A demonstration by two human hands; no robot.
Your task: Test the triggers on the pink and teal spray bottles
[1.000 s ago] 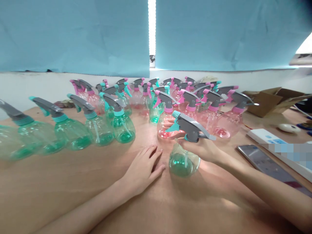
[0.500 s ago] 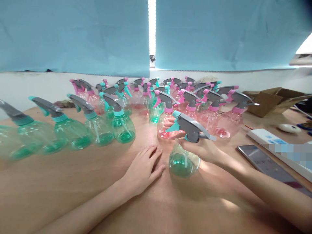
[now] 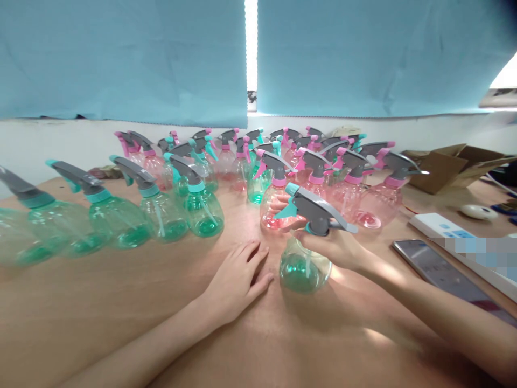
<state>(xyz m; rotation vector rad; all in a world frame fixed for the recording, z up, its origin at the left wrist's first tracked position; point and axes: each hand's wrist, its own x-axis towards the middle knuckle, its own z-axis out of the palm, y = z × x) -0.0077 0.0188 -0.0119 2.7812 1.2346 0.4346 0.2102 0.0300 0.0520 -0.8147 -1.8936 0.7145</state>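
Note:
A clear green spray bottle (image 3: 301,272) with a grey head and turquoise nozzle and trigger stands in front of me. My right hand (image 3: 335,245) is round its neck, just under the head, thumb on the near side. Its other fingers show partly behind the trigger. Flat on the tabletop, my left hand (image 3: 238,277) rests with its fingers stretched out, a little left of that bottle and touching no bottle. Just behind my right fingers is a pink spray bottle (image 3: 269,207) with a pink collar.
Several green spray bottles (image 3: 204,215) line the left of the wooden table (image 3: 133,302). Pink and green ones crowd the back, pink ones (image 3: 382,199) at right. Further right are a phone (image 3: 440,277), a white power strip (image 3: 440,223), a white mouse (image 3: 479,212) and an open cardboard box (image 3: 440,170).

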